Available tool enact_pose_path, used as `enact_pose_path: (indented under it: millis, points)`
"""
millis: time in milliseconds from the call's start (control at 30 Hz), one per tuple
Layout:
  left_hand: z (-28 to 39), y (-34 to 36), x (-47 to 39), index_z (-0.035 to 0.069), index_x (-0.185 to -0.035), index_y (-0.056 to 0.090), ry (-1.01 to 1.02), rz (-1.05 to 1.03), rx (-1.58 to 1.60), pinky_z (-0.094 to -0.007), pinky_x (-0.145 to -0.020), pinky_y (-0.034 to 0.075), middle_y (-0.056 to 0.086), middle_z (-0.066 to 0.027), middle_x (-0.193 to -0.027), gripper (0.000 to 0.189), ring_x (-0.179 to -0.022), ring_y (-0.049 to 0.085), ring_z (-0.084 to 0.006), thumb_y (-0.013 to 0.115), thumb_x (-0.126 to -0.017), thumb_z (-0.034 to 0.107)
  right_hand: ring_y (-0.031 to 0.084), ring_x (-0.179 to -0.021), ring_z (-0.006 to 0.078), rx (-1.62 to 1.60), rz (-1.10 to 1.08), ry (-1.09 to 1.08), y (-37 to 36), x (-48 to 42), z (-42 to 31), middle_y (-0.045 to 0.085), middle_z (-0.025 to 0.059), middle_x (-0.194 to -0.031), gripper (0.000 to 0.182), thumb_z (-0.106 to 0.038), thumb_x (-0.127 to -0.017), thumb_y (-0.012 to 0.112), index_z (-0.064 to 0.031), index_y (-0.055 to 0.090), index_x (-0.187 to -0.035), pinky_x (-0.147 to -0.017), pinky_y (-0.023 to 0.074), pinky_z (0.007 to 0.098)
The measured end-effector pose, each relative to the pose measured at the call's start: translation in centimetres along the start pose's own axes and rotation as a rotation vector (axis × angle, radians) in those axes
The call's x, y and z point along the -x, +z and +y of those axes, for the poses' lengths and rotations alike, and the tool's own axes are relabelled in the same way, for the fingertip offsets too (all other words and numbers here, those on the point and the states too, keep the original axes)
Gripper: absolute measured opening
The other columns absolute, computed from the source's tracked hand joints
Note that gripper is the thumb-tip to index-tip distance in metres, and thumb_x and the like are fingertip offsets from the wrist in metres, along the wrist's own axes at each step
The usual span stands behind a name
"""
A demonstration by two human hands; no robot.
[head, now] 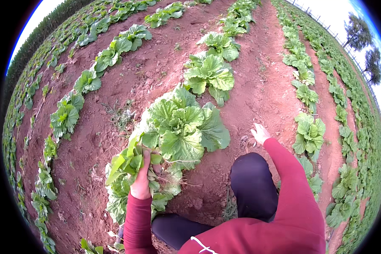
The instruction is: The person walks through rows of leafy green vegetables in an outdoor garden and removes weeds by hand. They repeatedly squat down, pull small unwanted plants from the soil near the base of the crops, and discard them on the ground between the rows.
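Note:
My left hand [142,177] is closed around a bunch of uprooted leafy green plants [127,163], with thin roots trailing out to the right. This bunch is above a leafy green plant [117,203] low in the row, partly covered by my hand and sleeve. Just ahead stands a large leafy plant [184,127], like a mustard green or loose cabbage, rooted in reddish soil. Stretched out to the right, my right hand [260,134] has its fingers apart and nothing visible in them. Beside it, dry withered leaves [245,140] lie on the soil.
More leafy plants [209,74] continue the row ahead. Another row [309,133] runs along my right, and one [65,116] curves along the left. Small weeds [119,117] grow between rows. My bent knee [254,184] is close below my right hand.

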State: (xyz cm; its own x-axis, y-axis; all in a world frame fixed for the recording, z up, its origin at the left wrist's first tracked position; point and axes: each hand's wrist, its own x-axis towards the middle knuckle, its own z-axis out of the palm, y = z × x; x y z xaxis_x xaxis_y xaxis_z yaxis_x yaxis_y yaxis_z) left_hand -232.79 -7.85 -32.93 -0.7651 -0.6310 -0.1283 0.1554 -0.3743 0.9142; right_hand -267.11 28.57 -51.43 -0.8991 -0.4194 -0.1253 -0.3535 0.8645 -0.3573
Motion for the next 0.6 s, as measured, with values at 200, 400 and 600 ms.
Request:
enact_pose_path:
  millis: [200,400,600]
  points:
    - [-20.5,5.1,1.0,0.003,-0.098,0.056,0.192,-0.301,-0.698,-0.0295,-0.067,0.049,0.062,-0.006,-0.088,0.018,-0.074,0.06,-0.0172,0.054,-0.081,0.001,0.033,-0.125,0.0339,-0.18,0.096,-0.143,9.3,-13.2,-6.3,0.035,0.0208,-0.134,0.051,-0.025,-0.087,0.047,0.0002,0.035,-0.129,-0.104,0.0289,0.038]
    - [-31.5,5.4,0.2,0.004,-0.077,0.061,-0.012,-0.362,-0.811,-0.0337,-0.057,0.047,0.06,-0.0115,-0.069,0.012,-0.064,0.06,-0.0267,0.061,-0.073,0.014,0.028,-0.127,0.0362,-0.188,0.029,-0.298,14.3,-12.1,-9.3,0.029,0.0196,-0.137,0.051,-0.018,-0.083,0.051,-0.0016,0.036,-0.128,-0.104,0.0282,0.0415]
    - [-35.5,3.5,-6.0,0.009,-0.083,0.065,-0.024,-0.397,-1.351,-0.0404,-0.062,0.048,0.065,-0.0119,-0.079,0.022,-0.073,0.062,-0.031,0.06,-0.074,0.028,0.05,-0.104,0.0344,-0.519,0.147,-0.004,10.8,-20.4,-3.2,0.047,0.017,-0.115,0.044,-0.014,-0.074,0.063,-0.0059,0.048,-0.115,-0.086,0.0433,0.0405]
